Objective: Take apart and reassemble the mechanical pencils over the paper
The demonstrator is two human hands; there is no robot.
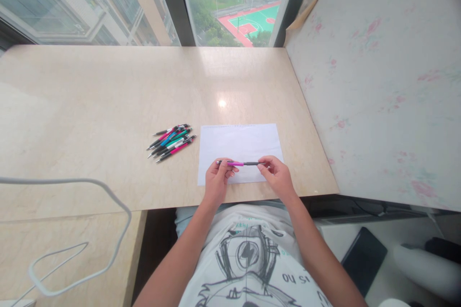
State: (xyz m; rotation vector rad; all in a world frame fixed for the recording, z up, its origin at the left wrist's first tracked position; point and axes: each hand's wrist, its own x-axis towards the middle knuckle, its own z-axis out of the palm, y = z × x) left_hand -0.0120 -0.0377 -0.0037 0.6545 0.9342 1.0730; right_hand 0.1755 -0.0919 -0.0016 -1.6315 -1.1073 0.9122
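A pen with a purple barrel and black grip (236,163) lies level between my two hands, above a white sheet of paper (237,141). My left hand (218,177) is closed around its purple end. The fingertips of my right hand (276,172) pinch the black end, partly covering the tip. Whether the two halves of the pen are joined or apart, I cannot tell. To the left of the paper, several pens (171,143) with pink, blue, green and white barrels lie in a loose pile, their tips pointing left.
The pale desk (108,96) runs up to the windows at the back. A wall with flowered paper (378,81) borders it on the right. A white cable (115,196) loops across the lower left. Beneath the desk at right lies a dark flat object (364,259).
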